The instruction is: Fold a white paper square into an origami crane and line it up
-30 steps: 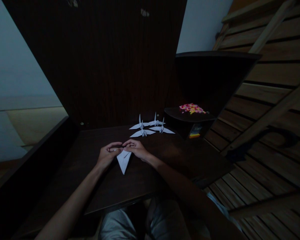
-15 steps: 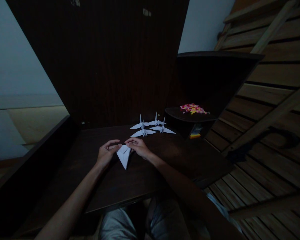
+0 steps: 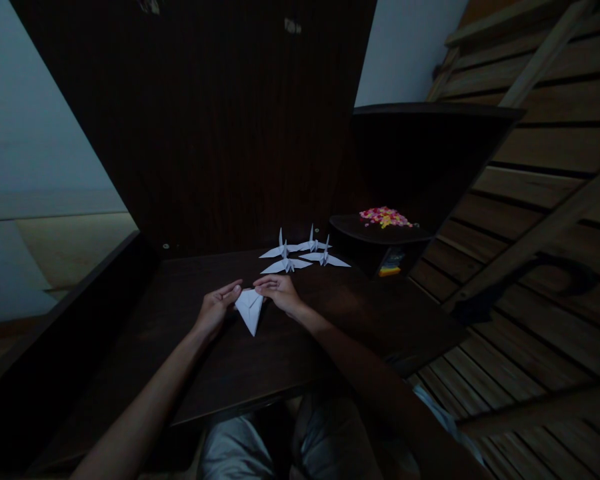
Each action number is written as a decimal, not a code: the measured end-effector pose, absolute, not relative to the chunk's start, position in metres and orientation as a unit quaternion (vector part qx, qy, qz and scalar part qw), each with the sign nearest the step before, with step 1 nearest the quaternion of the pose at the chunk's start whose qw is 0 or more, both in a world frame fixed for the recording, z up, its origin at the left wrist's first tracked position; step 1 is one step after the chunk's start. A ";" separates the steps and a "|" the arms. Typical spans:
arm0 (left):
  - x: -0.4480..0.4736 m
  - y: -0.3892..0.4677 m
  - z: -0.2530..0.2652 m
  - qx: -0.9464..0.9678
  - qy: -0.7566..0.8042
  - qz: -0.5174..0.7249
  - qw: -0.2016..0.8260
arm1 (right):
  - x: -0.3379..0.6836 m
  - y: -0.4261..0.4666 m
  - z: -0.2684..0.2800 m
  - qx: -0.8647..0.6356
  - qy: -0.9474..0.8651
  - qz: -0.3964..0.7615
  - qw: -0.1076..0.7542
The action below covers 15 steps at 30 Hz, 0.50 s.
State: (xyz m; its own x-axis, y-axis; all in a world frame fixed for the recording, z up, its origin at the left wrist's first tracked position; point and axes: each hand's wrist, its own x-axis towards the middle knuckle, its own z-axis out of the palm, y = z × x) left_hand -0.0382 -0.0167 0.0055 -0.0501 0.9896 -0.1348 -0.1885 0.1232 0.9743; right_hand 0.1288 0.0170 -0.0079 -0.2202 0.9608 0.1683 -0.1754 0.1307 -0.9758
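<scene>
A piece of folded white paper (image 3: 251,312), kite-shaped with its point toward me, is held just over the dark desk (image 3: 220,380). My left hand (image 3: 218,305) pinches its upper left corner between thumb and fingers. At the upper right corner, my right hand (image 3: 280,293) grips the paper with thumb and fingertips. Creases run across its face, with a small fold line near the top. Beyond my hands stands a group of several white paper cranes (image 3: 287,264), wings spread and necks and tails upright.
On the right, a low corner shelf (image 3: 345,227) bears a heap of small pink, red and yellow pieces (image 3: 386,217). A small yellow item (image 3: 389,271) sits beneath it. A tall dark panel (image 3: 220,133) closes the desk's back; wooden slats (image 3: 545,187) stand at the right.
The folded paper has shifted slightly right and turned a little, its lower point now a bit higher. My left fingers have drawn closer to its edge. Both hands keep their hold.
</scene>
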 end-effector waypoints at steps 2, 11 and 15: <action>-0.037 -0.017 0.007 0.388 0.502 0.525 0.568 | 0.129 0.017 -0.008 -0.363 -0.548 0.558 0.506; -0.040 -0.018 0.012 0.395 0.475 0.557 0.555 | 0.132 0.018 -0.007 -0.388 -0.459 0.621 0.504; -0.042 -0.017 0.009 0.463 0.494 0.537 0.503 | 0.133 0.020 -0.008 -0.382 -0.450 0.634 0.500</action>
